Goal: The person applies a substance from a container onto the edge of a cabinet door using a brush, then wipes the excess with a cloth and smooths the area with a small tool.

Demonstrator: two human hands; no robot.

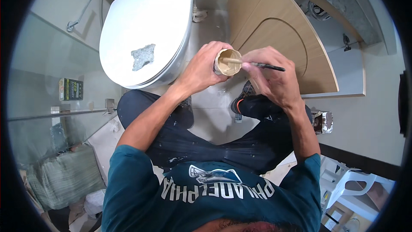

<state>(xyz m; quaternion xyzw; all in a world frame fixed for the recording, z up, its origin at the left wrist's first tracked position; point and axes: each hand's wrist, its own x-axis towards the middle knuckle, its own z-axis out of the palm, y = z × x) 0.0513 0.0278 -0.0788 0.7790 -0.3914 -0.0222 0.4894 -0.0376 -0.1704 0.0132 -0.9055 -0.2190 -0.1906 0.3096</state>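
Left fingers (219,45) encircle a cup (229,54); right fingers (255,54) pinch a stick (267,65).

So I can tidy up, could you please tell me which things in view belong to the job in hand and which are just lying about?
Likely in use:
cup, tan inside, in the left hand
thin tool, tip inside the cup, in the right hand

Apparently just lying about:
grey piece on the toilet lid
green and black box, far left
silver packet, right side

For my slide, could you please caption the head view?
Left hand holds a cup, right hand a slim tool inside.
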